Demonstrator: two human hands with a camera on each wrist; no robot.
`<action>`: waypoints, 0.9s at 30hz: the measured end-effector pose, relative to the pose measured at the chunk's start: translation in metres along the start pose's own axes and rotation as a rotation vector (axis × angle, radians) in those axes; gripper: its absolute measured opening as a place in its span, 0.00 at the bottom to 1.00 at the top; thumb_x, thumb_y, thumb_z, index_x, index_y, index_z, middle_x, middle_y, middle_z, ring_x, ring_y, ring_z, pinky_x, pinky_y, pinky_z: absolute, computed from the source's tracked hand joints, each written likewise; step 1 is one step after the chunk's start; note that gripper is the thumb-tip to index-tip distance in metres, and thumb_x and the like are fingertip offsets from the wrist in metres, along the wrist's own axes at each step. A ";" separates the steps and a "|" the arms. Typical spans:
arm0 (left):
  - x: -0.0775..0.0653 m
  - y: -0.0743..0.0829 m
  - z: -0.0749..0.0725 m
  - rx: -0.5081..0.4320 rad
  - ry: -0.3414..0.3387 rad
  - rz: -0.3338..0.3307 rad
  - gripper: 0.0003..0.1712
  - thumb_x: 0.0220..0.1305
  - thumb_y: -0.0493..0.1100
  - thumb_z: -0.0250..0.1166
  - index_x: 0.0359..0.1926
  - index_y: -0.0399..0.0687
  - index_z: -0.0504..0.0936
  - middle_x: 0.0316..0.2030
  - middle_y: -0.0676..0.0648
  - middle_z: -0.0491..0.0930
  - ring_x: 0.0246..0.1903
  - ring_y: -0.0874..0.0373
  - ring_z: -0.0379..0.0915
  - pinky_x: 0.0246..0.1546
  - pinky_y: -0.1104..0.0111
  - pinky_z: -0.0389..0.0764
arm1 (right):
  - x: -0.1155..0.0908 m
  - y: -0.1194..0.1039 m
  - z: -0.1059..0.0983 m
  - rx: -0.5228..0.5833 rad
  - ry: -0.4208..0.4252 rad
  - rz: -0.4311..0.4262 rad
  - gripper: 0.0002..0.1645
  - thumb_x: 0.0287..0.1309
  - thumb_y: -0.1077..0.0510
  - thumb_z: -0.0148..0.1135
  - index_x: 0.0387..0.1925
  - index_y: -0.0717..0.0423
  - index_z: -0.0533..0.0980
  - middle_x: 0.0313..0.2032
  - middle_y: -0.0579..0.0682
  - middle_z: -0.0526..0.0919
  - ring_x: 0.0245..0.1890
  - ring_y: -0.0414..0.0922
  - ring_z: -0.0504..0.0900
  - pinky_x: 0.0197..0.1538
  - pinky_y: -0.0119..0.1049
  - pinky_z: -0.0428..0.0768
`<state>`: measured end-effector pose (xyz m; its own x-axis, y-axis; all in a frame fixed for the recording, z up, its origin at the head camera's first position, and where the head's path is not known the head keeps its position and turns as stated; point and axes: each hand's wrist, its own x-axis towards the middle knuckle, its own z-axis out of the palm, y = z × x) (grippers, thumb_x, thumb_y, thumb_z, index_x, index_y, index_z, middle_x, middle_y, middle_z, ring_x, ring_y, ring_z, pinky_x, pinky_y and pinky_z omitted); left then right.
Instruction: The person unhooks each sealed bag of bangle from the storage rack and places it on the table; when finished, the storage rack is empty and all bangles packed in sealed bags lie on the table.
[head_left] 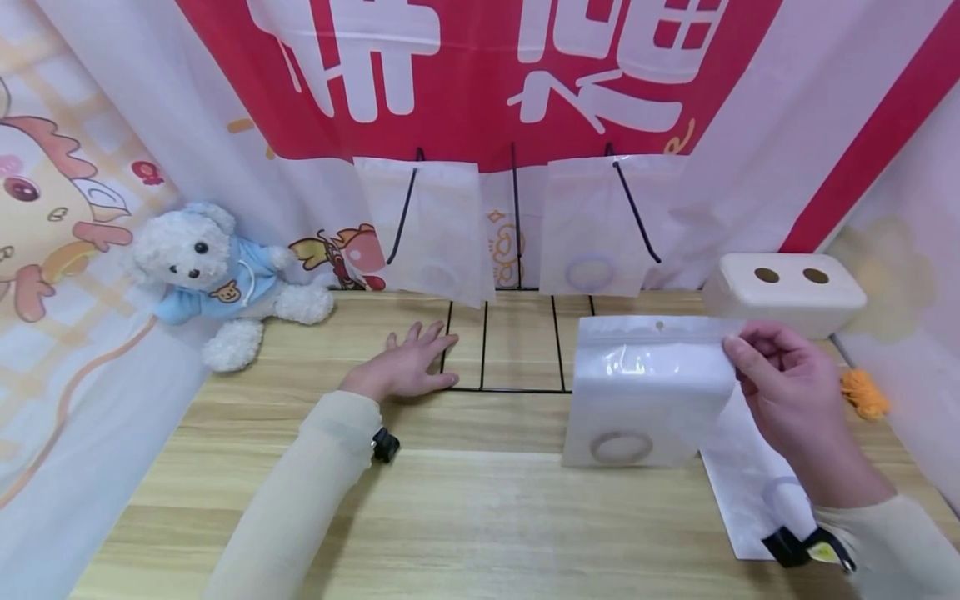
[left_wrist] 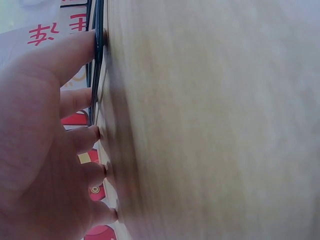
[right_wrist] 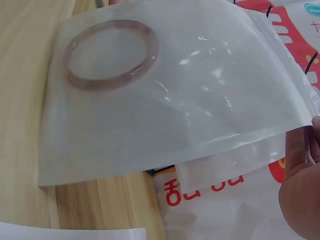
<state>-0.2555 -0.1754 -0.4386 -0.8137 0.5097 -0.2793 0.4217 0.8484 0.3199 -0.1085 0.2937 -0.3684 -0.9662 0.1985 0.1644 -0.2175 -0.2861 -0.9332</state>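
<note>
Between thumb and fingers, my right hand (head_left: 791,392) pinches the upper right corner of a translucent white zip bag (head_left: 652,392). A ring-shaped bangle (right_wrist: 110,84) shows through it near the bottom, and a small hang hole sits in its top edge. My left hand (head_left: 408,362) rests with spread fingers on the wooden table, its thumb and fingertips at the base of a black wire rack (head_left: 525,390). Two similar bags, a left bag (head_left: 427,225) and a right bag (head_left: 581,217), hang from the rack's hooks. Another bag (head_left: 750,492) lies on the table, partly hidden beneath my right forearm.
A white plush bear (head_left: 187,250) in a blue top sits at the back left. Back right stands a white box (head_left: 787,296) with two round holes, and an orange bundle (head_left: 866,393) lies near it. Behind the rack hangs a red and white cloth (head_left: 465,100).
</note>
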 end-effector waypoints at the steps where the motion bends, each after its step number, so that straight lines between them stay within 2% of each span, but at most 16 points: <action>1: 0.000 0.000 0.000 -0.008 -0.001 0.000 0.48 0.77 0.67 0.60 0.87 0.57 0.55 0.88 0.39 0.42 0.86 0.29 0.32 0.77 0.22 0.35 | 0.003 0.000 -0.001 -0.035 0.013 0.020 0.10 0.70 0.71 0.66 0.47 0.57 0.85 0.33 0.46 0.85 0.29 0.40 0.79 0.35 0.24 0.85; 4: 0.003 -0.005 0.002 -0.044 0.004 0.005 0.49 0.75 0.69 0.61 0.87 0.58 0.56 0.88 0.39 0.42 0.86 0.28 0.31 0.77 0.21 0.33 | 0.011 0.001 -0.003 -0.137 0.032 0.078 0.11 0.69 0.64 0.71 0.50 0.55 0.83 0.35 0.45 0.85 0.31 0.40 0.80 0.36 0.23 0.86; 8: 0.010 -0.016 0.008 -0.059 0.022 0.025 0.52 0.73 0.74 0.61 0.87 0.59 0.57 0.88 0.37 0.43 0.85 0.25 0.31 0.73 0.17 0.32 | 0.021 0.004 -0.006 -0.286 0.035 0.140 0.14 0.70 0.57 0.72 0.54 0.50 0.82 0.38 0.42 0.85 0.34 0.39 0.81 0.39 0.23 0.87; 14: 0.010 -0.016 0.007 -0.050 0.016 0.024 0.52 0.72 0.74 0.62 0.86 0.59 0.58 0.88 0.36 0.44 0.85 0.25 0.32 0.74 0.18 0.32 | 0.031 0.023 -0.011 -0.382 -0.009 0.187 0.08 0.71 0.58 0.71 0.49 0.50 0.83 0.34 0.40 0.86 0.33 0.35 0.84 0.41 0.23 0.87; 16: 0.008 -0.012 0.004 -0.061 0.011 0.023 0.52 0.72 0.74 0.61 0.86 0.59 0.58 0.88 0.37 0.45 0.85 0.26 0.32 0.74 0.19 0.32 | 0.032 0.030 -0.014 -0.467 -0.024 0.210 0.07 0.73 0.56 0.70 0.50 0.48 0.82 0.34 0.38 0.86 0.34 0.34 0.85 0.42 0.24 0.88; 19: 0.008 -0.014 0.006 -0.071 0.022 0.032 0.52 0.72 0.76 0.59 0.87 0.60 0.57 0.88 0.37 0.45 0.85 0.26 0.32 0.74 0.18 0.33 | 0.033 0.039 -0.017 -0.634 -0.045 0.264 0.12 0.76 0.49 0.67 0.54 0.47 0.80 0.36 0.34 0.85 0.37 0.33 0.86 0.45 0.25 0.88; 21: 0.007 -0.014 0.007 -0.076 0.028 0.035 0.52 0.72 0.76 0.59 0.87 0.60 0.57 0.88 0.37 0.45 0.85 0.26 0.32 0.74 0.18 0.34 | 0.034 0.045 -0.020 -0.703 -0.065 0.295 0.17 0.77 0.46 0.65 0.59 0.49 0.79 0.38 0.33 0.85 0.39 0.32 0.86 0.47 0.25 0.88; 27: 0.005 -0.011 0.006 -0.053 0.021 0.041 0.51 0.73 0.76 0.58 0.87 0.61 0.56 0.88 0.37 0.44 0.85 0.25 0.31 0.75 0.19 0.32 | 0.040 0.058 -0.026 -0.734 -0.118 0.383 0.29 0.80 0.49 0.61 0.71 0.60 0.71 0.42 0.34 0.85 0.42 0.31 0.86 0.48 0.27 0.89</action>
<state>-0.2621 -0.1808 -0.4488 -0.8048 0.5403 -0.2457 0.4338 0.8179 0.3780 -0.1562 0.3097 -0.4239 -0.9720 0.1007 -0.2125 0.2349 0.3771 -0.8959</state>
